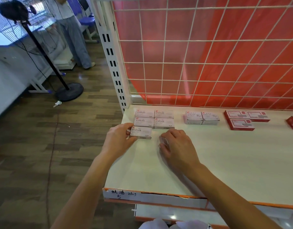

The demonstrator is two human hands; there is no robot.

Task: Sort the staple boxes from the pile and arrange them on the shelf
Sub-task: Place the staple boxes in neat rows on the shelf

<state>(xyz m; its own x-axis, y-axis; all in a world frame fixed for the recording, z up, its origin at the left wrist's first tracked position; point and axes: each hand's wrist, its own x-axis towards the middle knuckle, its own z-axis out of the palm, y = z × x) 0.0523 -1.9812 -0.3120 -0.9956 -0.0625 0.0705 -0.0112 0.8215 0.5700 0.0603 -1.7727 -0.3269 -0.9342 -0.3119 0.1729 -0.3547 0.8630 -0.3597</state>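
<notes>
A white shelf (216, 162) is seen from above, backed by a wire grid (183, 63) with a red panel (208, 52) behind it. At the far left corner of the shelf, four staple boxes (164, 123) are laid flat in a block, two across and two deep, with their sides touching and their printed tops up.

One more staple box (141, 133) lies flat just near of the block's left column, close to the shelf's left edge. Its left end is pinched by the left hand (117, 139), with the thumb on the near side and the fingers curled over the far side.

The right hand (175, 146) is held palm down on the shelf just right of that box, fingers curled under. Whether anything is gripped beneath it cannot be told, as the fingertips are blurred.

Further right along the far edge, two paper clip boxes (193, 117) are set side by side, and three red boxes (241, 123) are grouped beyond them.

A handwritten label (122, 194) is fixed to the shelf's near edge. To the left, a standing fan (12, 10) is placed on the wooden floor (35, 146).
</notes>
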